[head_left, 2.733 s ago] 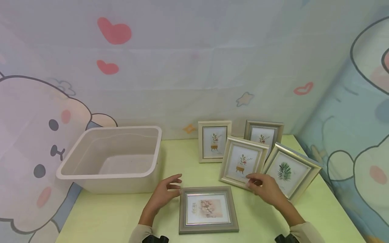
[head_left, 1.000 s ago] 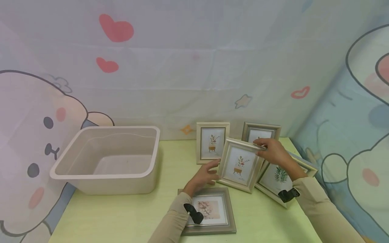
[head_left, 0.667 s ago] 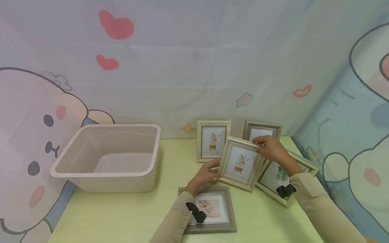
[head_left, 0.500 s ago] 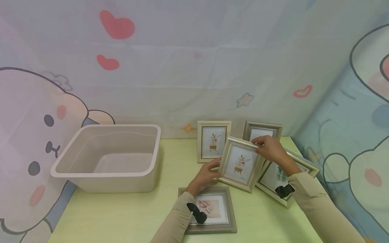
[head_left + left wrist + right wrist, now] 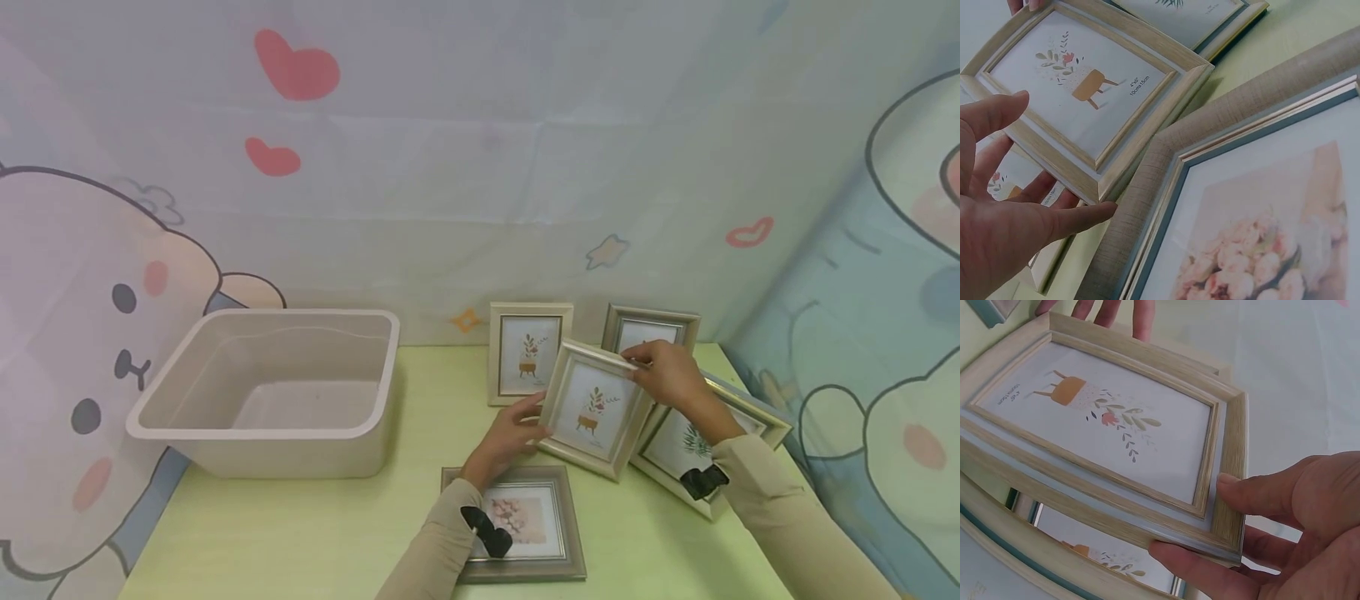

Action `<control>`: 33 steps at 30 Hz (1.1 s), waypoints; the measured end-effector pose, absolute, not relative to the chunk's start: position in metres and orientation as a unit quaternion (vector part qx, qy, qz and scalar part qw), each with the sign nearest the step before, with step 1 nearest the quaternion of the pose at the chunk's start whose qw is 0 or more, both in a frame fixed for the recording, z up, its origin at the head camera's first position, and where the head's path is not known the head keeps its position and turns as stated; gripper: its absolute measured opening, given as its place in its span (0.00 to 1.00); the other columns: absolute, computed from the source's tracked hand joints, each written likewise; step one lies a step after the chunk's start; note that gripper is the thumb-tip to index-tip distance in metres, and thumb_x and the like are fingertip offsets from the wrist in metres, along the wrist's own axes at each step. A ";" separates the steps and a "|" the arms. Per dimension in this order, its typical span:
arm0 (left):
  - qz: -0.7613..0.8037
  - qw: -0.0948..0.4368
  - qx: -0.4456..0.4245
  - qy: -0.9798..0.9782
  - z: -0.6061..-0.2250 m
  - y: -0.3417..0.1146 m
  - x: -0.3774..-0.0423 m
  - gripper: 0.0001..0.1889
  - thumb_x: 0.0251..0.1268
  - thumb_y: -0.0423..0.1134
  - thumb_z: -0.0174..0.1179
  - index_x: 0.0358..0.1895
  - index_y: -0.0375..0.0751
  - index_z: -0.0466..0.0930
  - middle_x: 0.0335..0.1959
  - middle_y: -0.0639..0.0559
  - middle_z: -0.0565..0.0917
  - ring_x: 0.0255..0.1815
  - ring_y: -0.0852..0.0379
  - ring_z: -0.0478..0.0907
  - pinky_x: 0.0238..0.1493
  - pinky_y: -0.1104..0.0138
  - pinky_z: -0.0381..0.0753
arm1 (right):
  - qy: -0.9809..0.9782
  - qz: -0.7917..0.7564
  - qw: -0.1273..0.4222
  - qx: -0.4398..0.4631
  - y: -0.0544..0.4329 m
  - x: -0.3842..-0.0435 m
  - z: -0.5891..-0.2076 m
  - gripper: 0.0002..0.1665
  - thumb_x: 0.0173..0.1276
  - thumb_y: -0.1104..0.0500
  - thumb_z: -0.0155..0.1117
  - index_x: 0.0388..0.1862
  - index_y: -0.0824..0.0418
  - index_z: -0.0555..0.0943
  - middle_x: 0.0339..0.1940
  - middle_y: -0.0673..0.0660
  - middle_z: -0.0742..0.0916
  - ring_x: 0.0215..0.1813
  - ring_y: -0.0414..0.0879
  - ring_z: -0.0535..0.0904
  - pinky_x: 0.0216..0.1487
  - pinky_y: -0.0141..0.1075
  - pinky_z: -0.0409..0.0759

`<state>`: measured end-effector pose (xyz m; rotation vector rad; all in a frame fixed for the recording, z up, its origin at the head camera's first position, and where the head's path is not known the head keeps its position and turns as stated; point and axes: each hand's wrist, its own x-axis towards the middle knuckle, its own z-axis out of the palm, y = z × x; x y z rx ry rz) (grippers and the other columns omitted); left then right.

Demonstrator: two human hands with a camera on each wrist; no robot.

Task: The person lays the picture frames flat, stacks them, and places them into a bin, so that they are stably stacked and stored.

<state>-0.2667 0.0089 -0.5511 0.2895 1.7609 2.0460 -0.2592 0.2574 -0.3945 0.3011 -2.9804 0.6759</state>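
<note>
A pale wooden picture frame (image 5: 595, 408) with a potted-plant print stands tilted among other frames. My right hand (image 5: 669, 379) pinches its upper right corner; the right wrist view shows the thumb (image 5: 1260, 490) on the front and other fingers curled behind. At the left edge is my left hand (image 5: 506, 433), with thumb and fingers extended and spread. Its fingertips meet that edge, and its little finger (image 5: 1085, 219) reaches the bottom corner. Below the left wrist, a grey-brown frame (image 5: 576, 533) with a pink flower print lies flat on the table, partly covered by the forearm.
A cream frame (image 5: 495, 358) and a brown frame (image 5: 654, 315) stand at the back, partly overlapped by the pale one. At right leans a green-leaf frame (image 5: 667, 442), crossed by the right forearm. A large beige bin (image 5: 262, 457) occupies the table's left side.
My right hand has risen from the pale frame's lower right to its top right corner. My left hand has moved right, from beside the flat frame to the pale frame's left edge.
</note>
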 end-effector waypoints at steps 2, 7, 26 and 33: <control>0.739 0.214 0.107 0.630 -0.551 0.008 -0.264 0.34 0.63 0.26 0.60 0.75 0.43 0.65 0.67 0.32 0.73 0.68 0.35 0.73 0.59 0.39 0.78 | -0.969 0.224 0.035 0.098 0.259 -0.256 -0.395 0.18 0.67 0.65 0.65 0.54 0.68 0.84 0.52 0.71 0.86 0.51 0.66 0.84 0.44 0.54 0.84; 0.741 0.212 0.115 0.627 -0.554 0.005 -0.257 0.32 0.65 0.27 0.60 0.74 0.43 0.67 0.67 0.32 0.74 0.65 0.39 0.76 0.58 0.44 0.79 | -0.966 0.233 0.034 0.105 0.260 -0.246 -0.396 0.18 0.67 0.65 0.65 0.55 0.69 0.84 0.54 0.70 0.86 0.52 0.67 0.84 0.45 0.55 0.84; 0.754 0.176 0.122 0.622 -0.553 -0.010 -0.252 0.25 0.66 0.28 0.60 0.67 0.34 0.74 0.67 0.31 0.75 0.65 0.41 0.77 0.59 0.60 0.79 | -0.959 0.256 0.052 0.112 0.264 -0.239 -0.377 0.19 0.66 0.66 0.67 0.56 0.70 0.83 0.57 0.72 0.84 0.50 0.67 0.85 0.42 0.52 0.86; 0.750 0.172 0.108 0.630 -0.548 -0.013 -0.249 0.25 0.65 0.31 0.61 0.66 0.35 0.75 0.66 0.34 0.75 0.57 0.51 0.79 0.54 0.64 0.78 | -0.953 0.282 0.036 0.102 0.265 -0.239 -0.373 0.19 0.66 0.65 0.67 0.56 0.69 0.83 0.56 0.73 0.84 0.47 0.64 0.86 0.30 0.40 0.85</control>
